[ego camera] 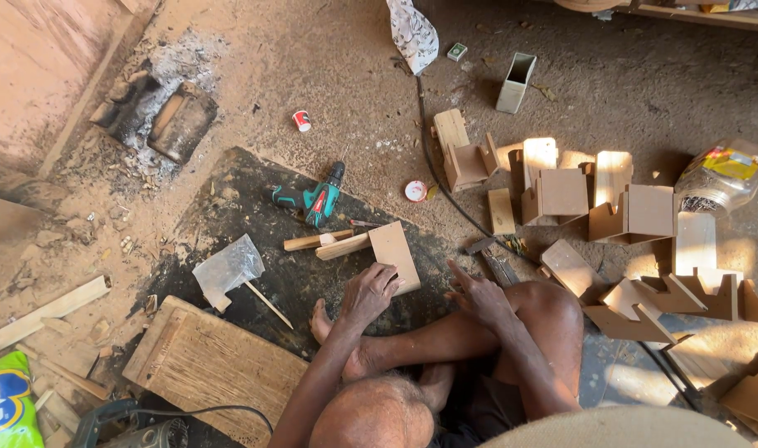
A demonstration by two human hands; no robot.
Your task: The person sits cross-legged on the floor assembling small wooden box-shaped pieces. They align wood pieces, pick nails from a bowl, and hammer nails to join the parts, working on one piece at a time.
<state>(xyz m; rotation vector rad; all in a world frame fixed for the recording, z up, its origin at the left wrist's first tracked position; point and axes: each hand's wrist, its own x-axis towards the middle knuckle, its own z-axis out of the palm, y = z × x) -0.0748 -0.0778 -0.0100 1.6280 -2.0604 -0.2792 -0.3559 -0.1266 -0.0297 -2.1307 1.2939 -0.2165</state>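
I sit cross-legged on a dirt floor over a dark mat (255, 191). My left hand (369, 292) grips the near edge of a small rectangular wooden board (394, 251) that stands tilted on the mat. My right hand (477, 294) hovers just right of the board, fingers spread, holding nothing. A dark metal hand tool (493, 264) lies on the ground close above that hand. Two short wooden sticks (333, 242) lie touching the board's left side.
A teal cordless drill (317, 199) lies beyond the sticks. A clear plastic bag (227, 267) and a thick plank (213, 365) are to the left. Several cut wooden box parts (603, 203) and a plastic jar (723, 176) fill the right. A black cable (437, 178) runs past a tape roll (415, 191). An ash pit (159, 112) is far left.
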